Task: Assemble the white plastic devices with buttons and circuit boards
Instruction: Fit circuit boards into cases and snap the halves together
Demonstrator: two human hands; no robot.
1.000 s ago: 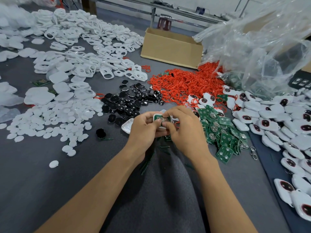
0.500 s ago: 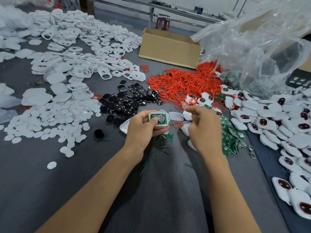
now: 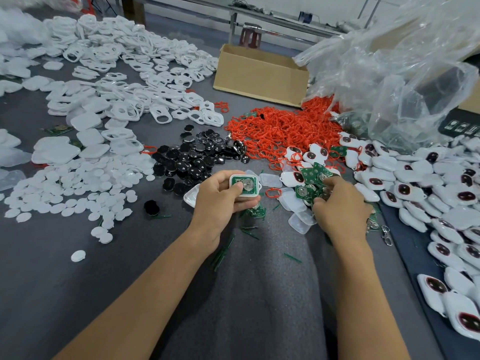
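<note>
A white device (image 3: pixel 246 184), green board seated inside, is held just above the bench (image 3: pixel 78 294) by the left grip (image 3: pixel 220 201). The right grip (image 3: pixel 340 209) is sunk among the loose circuit boards (image 3: pixel 310 178), and its hold cannot be told.

2 hands (image 3: pixel 220 197) (image 3: pixel 341 207), 1 cardboard box (image 3: pixel 259 74)

The shell (image 3: pixel 246 195) in your left hand (image 3: pixel 220 196) is smooth white plastic, holding a green circuit board (image 3: pixel 235 180) with a shiny metal coin cell (image 3: pixel 248 183). Your table cover (image 3: pixel 78 294) is grey felt-like cloth, matt and slightly fuzzy. The black buttons (image 3: pixel 197 157) are glossy, the white discs (image 3: pixel 65 188) are matt plastic, and the red rings (image 3: pixel 280 128) look rubbery. The box (image 3: pixel 259 74) is plain brown cardboard. The bag (image 3: pixel 402 74) is clear, crinkled, shiny plastic film.
</note>
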